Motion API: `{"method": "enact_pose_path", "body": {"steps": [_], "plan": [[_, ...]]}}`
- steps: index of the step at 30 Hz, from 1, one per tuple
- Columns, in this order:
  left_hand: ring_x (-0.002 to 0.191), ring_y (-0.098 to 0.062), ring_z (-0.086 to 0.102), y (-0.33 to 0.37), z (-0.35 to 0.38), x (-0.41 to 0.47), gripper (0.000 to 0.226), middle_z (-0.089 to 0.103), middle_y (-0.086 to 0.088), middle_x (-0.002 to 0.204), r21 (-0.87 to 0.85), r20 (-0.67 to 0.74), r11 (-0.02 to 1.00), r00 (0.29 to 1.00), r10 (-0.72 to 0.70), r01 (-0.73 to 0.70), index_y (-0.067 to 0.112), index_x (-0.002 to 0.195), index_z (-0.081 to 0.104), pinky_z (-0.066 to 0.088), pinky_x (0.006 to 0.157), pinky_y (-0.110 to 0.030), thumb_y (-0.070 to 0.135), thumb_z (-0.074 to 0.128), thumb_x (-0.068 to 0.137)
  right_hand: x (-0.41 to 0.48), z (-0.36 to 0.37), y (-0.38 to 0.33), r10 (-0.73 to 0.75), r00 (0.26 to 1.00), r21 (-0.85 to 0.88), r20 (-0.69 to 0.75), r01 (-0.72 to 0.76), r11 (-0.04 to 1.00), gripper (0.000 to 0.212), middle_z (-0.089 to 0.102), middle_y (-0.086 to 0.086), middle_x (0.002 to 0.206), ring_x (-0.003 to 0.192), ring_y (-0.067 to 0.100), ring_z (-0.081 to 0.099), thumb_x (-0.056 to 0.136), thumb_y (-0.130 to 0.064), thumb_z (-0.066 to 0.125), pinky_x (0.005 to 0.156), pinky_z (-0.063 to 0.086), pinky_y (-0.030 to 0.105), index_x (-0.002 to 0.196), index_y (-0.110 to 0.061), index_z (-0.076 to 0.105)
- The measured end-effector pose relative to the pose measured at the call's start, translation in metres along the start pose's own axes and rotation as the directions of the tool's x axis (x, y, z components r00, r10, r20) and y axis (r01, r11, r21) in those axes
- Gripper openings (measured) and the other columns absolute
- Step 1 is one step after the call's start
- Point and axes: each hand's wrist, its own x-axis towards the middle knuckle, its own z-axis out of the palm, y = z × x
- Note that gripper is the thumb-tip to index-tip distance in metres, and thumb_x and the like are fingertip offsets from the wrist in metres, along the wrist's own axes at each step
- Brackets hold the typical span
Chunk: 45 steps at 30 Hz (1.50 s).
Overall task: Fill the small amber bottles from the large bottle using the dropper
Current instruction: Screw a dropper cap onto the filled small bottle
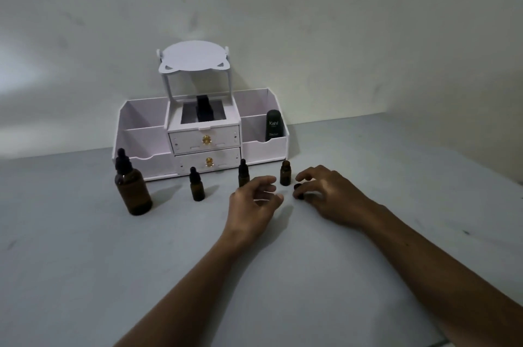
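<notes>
A large amber bottle [132,191] with a black dropper top stands at the left of the table. Three small amber bottles stand in a row: one capped [197,185], one capped [243,175] partly behind my left hand, and one uncapped [285,173]. My left hand [256,202] hovers with loosely curled fingers, holding nothing, just left of the uncapped bottle. My right hand [325,192] rests on the table right of that bottle, and its fingers pinch a small black dropper cap [298,192].
A white cosmetic organiser [263,148] with two drawers, side bins and a cat-shaped top stands against the wall behind the bottles. A black tube [273,125] sits in its right bin. The grey table [141,261] spreads out in front.
</notes>
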Motion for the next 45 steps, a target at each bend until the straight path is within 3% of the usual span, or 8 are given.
{"method": "enact_pose_path", "body": {"steps": [3,5,9,14,23,30,39,45], "plan": [[0.101,-0.007,0.066,-0.003,0.013,0.016,0.047,0.070,0.003,0.118,0.019,-0.037,0.999,0.999,-0.036,0.037,0.017,0.130,0.064,0.054,0.092,-0.018,0.016,0.078,0.085,0.002,-0.004,0.005,0.003,0.997,0.088,-0.076,0.003,0.996,0.016,0.063,-0.007,0.122,0.114,0.011,0.056,0.091,-0.022,0.069,0.096,0.047,0.029,0.105,-0.026,0.074],[0.109,-0.010,0.062,-0.003,0.021,0.026,0.054,0.066,0.001,0.127,0.017,-0.046,0.998,0.997,-0.063,0.064,0.013,0.136,0.059,0.050,0.101,-0.025,0.014,0.078,0.085,0.006,-0.007,0.005,0.115,0.956,0.321,-0.269,-0.023,0.947,0.015,0.070,-0.005,0.106,0.101,0.010,0.063,0.088,-0.015,0.073,0.088,0.052,0.030,0.101,-0.020,0.074],[0.118,-0.016,0.060,-0.003,0.036,0.046,0.063,0.063,-0.006,0.136,-0.003,-0.094,0.994,0.990,-0.109,0.109,0.008,0.141,0.055,0.046,0.103,-0.025,0.012,0.080,0.083,0.029,-0.024,-0.003,0.507,0.759,0.792,-0.409,0.019,0.611,0.016,0.073,0.001,0.091,0.086,0.014,0.070,0.087,-0.004,0.072,0.085,0.059,0.037,0.096,-0.016,0.070],[0.109,-0.020,0.067,-0.009,0.044,0.061,0.063,0.070,-0.009,0.122,-0.029,-0.122,0.993,0.985,-0.121,0.119,0.007,0.135,0.060,0.053,0.102,-0.035,0.013,0.085,0.078,0.054,-0.029,-0.016,0.548,0.751,0.903,-0.369,0.150,0.402,0.017,0.073,-0.006,0.080,0.078,0.011,0.071,0.087,0.001,0.071,0.078,0.061,0.032,0.092,-0.016,0.068],[0.089,-0.007,0.073,-0.009,0.044,0.063,0.036,0.077,0.000,0.098,-0.043,-0.118,0.997,0.991,-0.069,0.065,0.011,0.114,0.074,0.057,0.093,-0.025,0.003,0.078,0.080,0.063,-0.008,-0.017,0.508,0.809,0.889,-0.295,0.038,0.456,0.013,0.070,0.008,0.082,0.074,0.014,0.071,0.086,0.003,0.072,0.078,0.062,0.034,0.093,-0.007,0.068],[0.086,-0.002,0.071,-0.009,0.042,0.061,0.024,0.076,0.008,0.087,0.012,-0.126,1.000,0.992,0.013,-0.012,0.014,0.101,0.079,0.053,0.084,-0.014,0.005,0.076,0.079,0.059,0.014,-0.012,0.441,0.844,0.719,-0.306,-0.099,0.688,0.014,0.073,-0.005,0.081,0.074,0.006,0.068,0.082,-0.011,0.079,0.075,0.053,0.018,0.089,-0.020,0.072],[0.086,0.002,0.072,-0.009,0.039,0.057,0.027,0.078,0.010,0.087,-0.004,-0.107,0.999,0.993,0.044,-0.044,0.020,0.098,0.080,0.057,0.084,-0.020,0.005,0.072,0.077,0.055,0.023,-0.022,0.445,0.831,0.720,-0.333,-0.080,0.689,0.024,0.076,-0.003,0.096,0.090,0.009,0.072,0.083,-0.005,0.075,0.087,0.060,0.034,0.105,-0.017,0.075],[0.090,0.003,0.071,-0.011,0.038,0.059,0.032,0.078,0.007,0.096,-0.005,-0.095,0.999,0.994,0.049,-0.050,0.018,0.105,0.079,0.054,0.088,-0.016,0.001,0.073,0.078,0.057,0.027,-0.023,0.475,0.794,0.719,-0.379,-0.070,0.691,0.028,0.074,-0.003,0.089,0.079,0.000,0.069,0.080,-0.013,0.081,0.076,0.056,0.019,0.108,-0.015,0.075]]}}
